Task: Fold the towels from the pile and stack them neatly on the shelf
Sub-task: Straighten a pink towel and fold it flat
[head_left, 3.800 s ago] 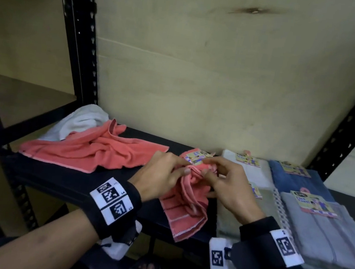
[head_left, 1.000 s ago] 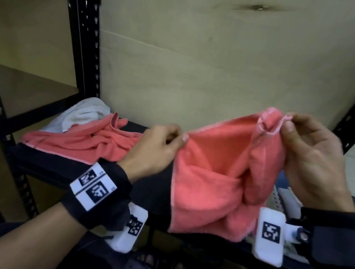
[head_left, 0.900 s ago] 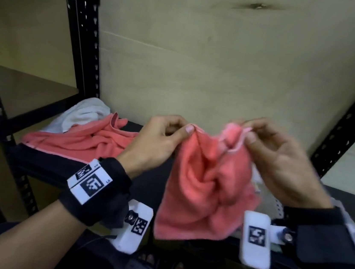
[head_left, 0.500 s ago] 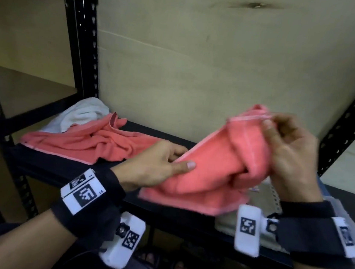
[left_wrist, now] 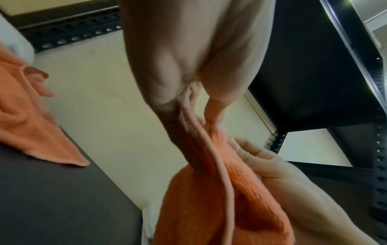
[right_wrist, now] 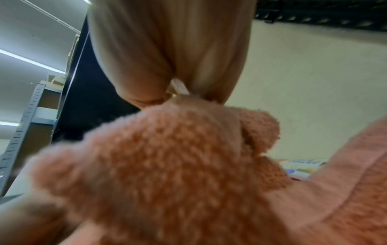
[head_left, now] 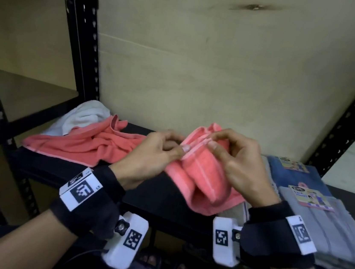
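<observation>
A coral towel (head_left: 202,177) hangs bunched over the middle of the black shelf (head_left: 146,195), and both hands pinch its pale hem close together. My left hand (head_left: 158,154) holds the hem from the left with thumb and fingers; my right hand (head_left: 233,161) pinches it from the right. In the left wrist view the left hand (left_wrist: 201,106) grips the coral towel (left_wrist: 211,199). The right wrist view shows my right hand (right_wrist: 178,92) pinching the coral towel (right_wrist: 167,165), whose lower part is doubled over.
A loose coral towel (head_left: 81,145) and a white towel (head_left: 85,116) lie in a pile at the shelf's left. Folded blue towel (head_left: 296,182) and grey towel (head_left: 326,228), with paper labels, are stacked at the right. Black uprights (head_left: 81,33) frame the shelf; a wooden panel closes its back.
The towel was held up and spread between my hands a second ago. My hands have since come together and lowered, and the towel now hangs doubled and bunched just above the shelf.
</observation>
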